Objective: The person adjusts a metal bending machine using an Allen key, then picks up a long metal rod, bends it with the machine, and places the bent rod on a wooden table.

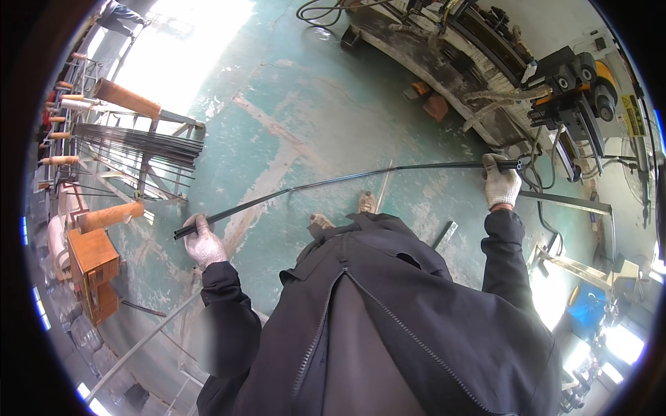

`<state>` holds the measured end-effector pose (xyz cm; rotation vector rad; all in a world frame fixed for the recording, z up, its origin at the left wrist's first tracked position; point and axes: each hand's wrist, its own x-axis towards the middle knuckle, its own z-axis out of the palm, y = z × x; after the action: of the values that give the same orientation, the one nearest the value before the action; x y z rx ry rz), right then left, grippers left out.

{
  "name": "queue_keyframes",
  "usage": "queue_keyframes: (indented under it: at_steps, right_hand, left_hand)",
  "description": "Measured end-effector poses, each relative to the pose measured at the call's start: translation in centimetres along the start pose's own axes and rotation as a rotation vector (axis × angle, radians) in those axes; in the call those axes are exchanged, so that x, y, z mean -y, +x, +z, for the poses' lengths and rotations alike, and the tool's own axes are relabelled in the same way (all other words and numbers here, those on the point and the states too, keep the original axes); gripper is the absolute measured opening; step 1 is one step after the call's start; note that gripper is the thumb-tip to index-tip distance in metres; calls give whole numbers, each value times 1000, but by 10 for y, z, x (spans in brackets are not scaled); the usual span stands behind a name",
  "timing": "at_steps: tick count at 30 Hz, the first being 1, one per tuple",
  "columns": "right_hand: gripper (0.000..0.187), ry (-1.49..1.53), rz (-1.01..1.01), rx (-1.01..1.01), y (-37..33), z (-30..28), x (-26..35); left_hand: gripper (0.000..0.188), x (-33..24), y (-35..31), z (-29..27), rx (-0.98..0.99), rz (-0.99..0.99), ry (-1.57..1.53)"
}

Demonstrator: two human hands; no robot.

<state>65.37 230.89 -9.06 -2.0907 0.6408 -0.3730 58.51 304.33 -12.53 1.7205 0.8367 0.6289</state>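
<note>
A small bundle of long, thin dark metal tubes spans the space in front of my body, its open ends showing at both sides. My left hand, in a whitish work glove, is closed round the bundle near its left end. Near the other end my right hand, gloved the same way, grips it with the fingers wrapped over the top. The tubes run slightly higher on the right than on the left. How many tubes are in the bundle I cannot tell.
At left, a metal rack carries a stack of dark rods and brown cardboard rolls. A wooden cabinet stands below it. Machinery with hoses fills the upper right. A metal frame is beside my right arm.
</note>
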Motion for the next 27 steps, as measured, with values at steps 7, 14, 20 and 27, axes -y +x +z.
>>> queue_keyframes:
  at_steps: [7, 14, 20, 27]
  right_hand:
    - [31, 10, 20, 19, -3, 2, 6]
    - [32, 70, 90, -13, -4, 11, 17]
    - [32, -6, 86, -19, -5, 11, 26]
    - [43, -276, 54, -57, 1, 12, 18]
  left_hand:
    - [17, -7, 5, 6, 26, 13, 37]
    - [16, -8, 12, 11, -5, 2, 52]
    - [16, 4, 19, 1, -50, 12, 34]
    - [25, 25, 25, 3, -13, 102, 130]
